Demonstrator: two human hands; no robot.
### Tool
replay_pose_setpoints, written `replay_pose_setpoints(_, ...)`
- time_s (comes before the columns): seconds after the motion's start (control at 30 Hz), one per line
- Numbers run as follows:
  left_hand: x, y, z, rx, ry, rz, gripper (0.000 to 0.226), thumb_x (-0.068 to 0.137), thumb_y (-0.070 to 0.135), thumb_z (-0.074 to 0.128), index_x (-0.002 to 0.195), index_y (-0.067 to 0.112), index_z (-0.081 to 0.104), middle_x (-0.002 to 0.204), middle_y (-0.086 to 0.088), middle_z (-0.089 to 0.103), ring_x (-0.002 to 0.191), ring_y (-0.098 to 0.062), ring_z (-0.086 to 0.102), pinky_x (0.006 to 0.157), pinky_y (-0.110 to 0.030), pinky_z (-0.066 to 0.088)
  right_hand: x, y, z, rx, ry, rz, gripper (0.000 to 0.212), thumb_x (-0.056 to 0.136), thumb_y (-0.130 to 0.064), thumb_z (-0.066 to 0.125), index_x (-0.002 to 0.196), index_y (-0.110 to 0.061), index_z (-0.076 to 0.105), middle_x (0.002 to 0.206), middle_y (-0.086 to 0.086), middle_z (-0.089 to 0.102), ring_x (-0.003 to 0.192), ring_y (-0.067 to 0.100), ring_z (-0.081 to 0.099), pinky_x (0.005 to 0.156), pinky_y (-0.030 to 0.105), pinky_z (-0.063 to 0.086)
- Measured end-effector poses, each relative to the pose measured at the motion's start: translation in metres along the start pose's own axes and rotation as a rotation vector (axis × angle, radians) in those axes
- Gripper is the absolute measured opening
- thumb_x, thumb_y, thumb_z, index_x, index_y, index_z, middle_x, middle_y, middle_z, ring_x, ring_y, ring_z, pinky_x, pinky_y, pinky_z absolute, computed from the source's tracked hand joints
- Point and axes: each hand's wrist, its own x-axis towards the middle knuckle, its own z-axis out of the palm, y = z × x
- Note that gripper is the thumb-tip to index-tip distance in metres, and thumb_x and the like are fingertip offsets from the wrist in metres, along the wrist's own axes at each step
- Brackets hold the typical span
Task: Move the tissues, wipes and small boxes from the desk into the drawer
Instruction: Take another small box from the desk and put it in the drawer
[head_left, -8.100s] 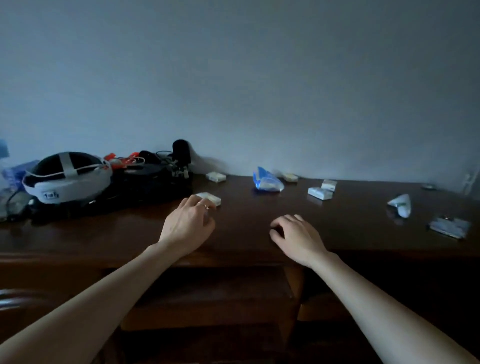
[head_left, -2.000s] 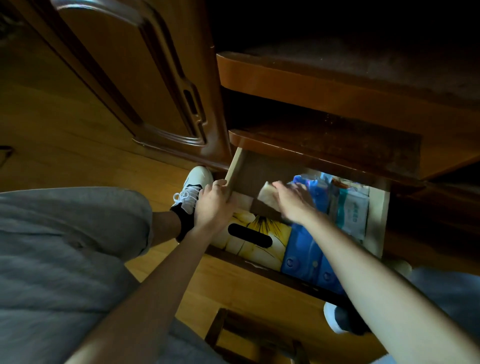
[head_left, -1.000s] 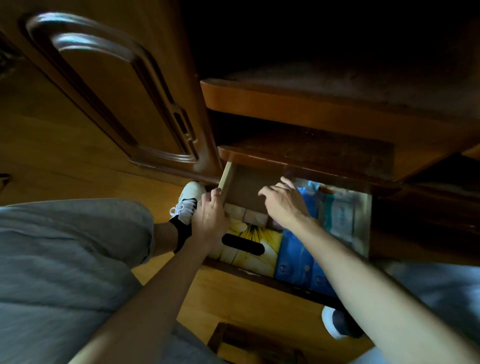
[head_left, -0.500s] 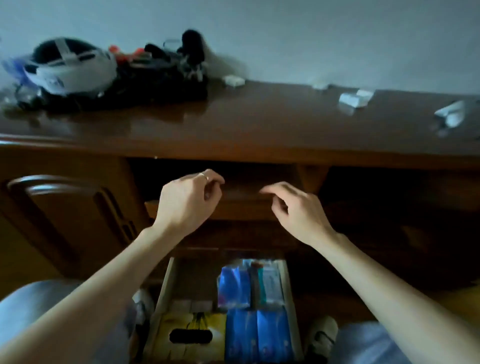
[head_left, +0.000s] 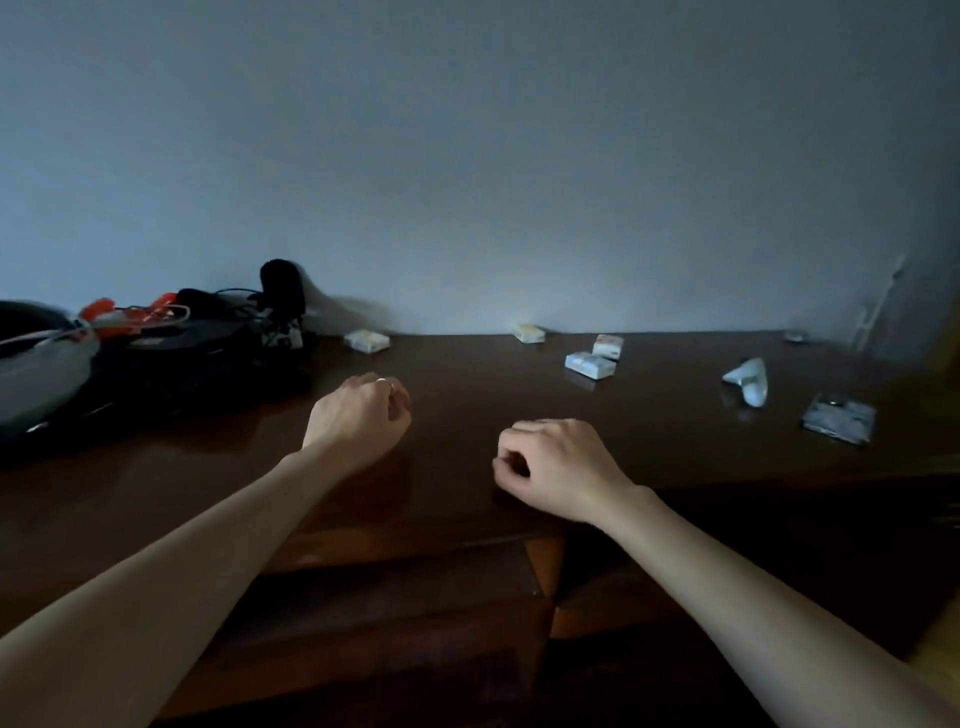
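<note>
Both my hands hover over the dark wooden desk (head_left: 467, 395) with curled fingers and nothing in them: my left hand (head_left: 358, 418) near the middle, my right hand (head_left: 558, 465) close to the front edge. Small white boxes lie beyond them: one (head_left: 366, 340) by the wall behind my left hand, one (head_left: 529, 332) at the back centre, and a pair (head_left: 589, 362) with a second box (head_left: 608, 345) touching it. A crumpled white tissue (head_left: 748, 379) and a flat wipes packet (head_left: 837, 418) lie to the right. The drawer is out of view below.
At the left stand a white and black headset (head_left: 36, 358) and a heap of black gear with cables and red parts (head_left: 208, 332). A grey wall rises behind the desk. A small dark item (head_left: 795, 336) sits at the back right.
The view swung up from the open drawer to the desktop. My hands left the drawer and came up over the desk. The blue pack and the nearest box from the earliest frame are gone.
</note>
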Motion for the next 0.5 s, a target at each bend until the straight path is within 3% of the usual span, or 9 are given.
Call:
replay_pose_setpoints(0.1,0.029,-0.009,0.026,0.068,0.013,0.024,0.015,0.088,0.029,0.057,0.095,0.029,0.071,0.097,0.006,0.065,0.103,-0.019,0.058,0.074,-0.034,0.050,0.017,0.015,0.011,-0.014,-0.015,-0.056,0.029,0.092,-0.041,0.051,0.068,-0.027,0.055,0.067,-0.009,0.059,0.060,0.011,0.059,0.055,0.028,0.044)
replay_pose_setpoints(0.2,0.056,-0.018,0.050,0.114,0.020,0.058,0.012,0.088,0.031,0.058,0.090,0.029,0.070,0.095,0.007,0.064,0.103,-0.018,0.058,0.071,-0.034,0.051,0.041,0.040,0.029,-0.074,-0.013,-0.051,0.030,0.094,-0.042,0.047,0.070,-0.026,0.054,0.068,-0.008,0.060,0.060,0.015,0.060,0.053,0.027,0.038)
replay_pose_setpoints(0.27,0.078,-0.025,0.063,0.131,0.013,0.042,0.015,0.088,0.033,0.058,0.097,0.028,0.070,0.101,0.004,0.064,0.107,-0.021,0.057,0.073,-0.036,0.052,0.060,0.069,0.041,-0.136,-0.013,0.068,0.027,0.097,-0.043,0.043,0.087,-0.026,0.062,0.084,-0.008,0.066,0.075,0.019,0.066,0.060,0.033,0.048)
replay_pose_setpoints(0.33,0.103,-0.037,0.074,0.144,-0.003,-0.021,0.031,0.088,0.036,0.061,0.116,0.027,0.066,0.118,-0.001,0.062,0.116,-0.025,0.054,0.080,-0.039,0.051,0.079,0.104,0.053,-0.203,-0.032,0.275,0.028,0.100,-0.043,0.044,0.115,-0.027,0.061,0.116,-0.003,0.066,0.107,0.022,0.064,0.081,0.038,0.052)
replay_pose_setpoints(0.4,0.130,-0.050,0.086,0.144,-0.006,-0.109,0.049,0.086,0.040,0.063,0.132,0.026,0.057,0.133,-0.006,0.056,0.124,-0.029,0.050,0.090,-0.043,0.048,0.096,0.133,0.072,-0.287,-0.167,0.515,0.051,0.100,-0.049,0.046,0.145,-0.024,0.043,0.153,0.010,0.043,0.142,0.031,0.039,0.110,0.048,0.038)
replay_pose_setpoints(0.43,0.143,-0.055,0.092,0.135,0.002,-0.149,0.054,0.085,0.041,0.063,0.136,0.026,0.054,0.138,-0.008,0.053,0.127,-0.031,0.047,0.095,-0.045,0.046,0.102,0.144,0.082,-0.302,-0.224,0.642,0.064,0.099,-0.054,0.046,0.153,-0.022,0.032,0.162,0.015,0.027,0.151,0.035,0.023,0.118,0.054,0.026)
replay_pose_setpoints(0.5,0.172,-0.068,0.109,0.125,0.004,-0.217,0.060,0.086,0.046,0.060,0.141,0.025,0.048,0.147,-0.010,0.045,0.134,-0.033,0.039,0.104,-0.049,0.040,0.115,0.165,0.105,-0.259,-0.236,0.865,0.079,0.095,-0.063,0.044,0.158,-0.021,0.021,0.167,0.019,0.011,0.155,0.039,0.006,0.120,0.063,0.010)
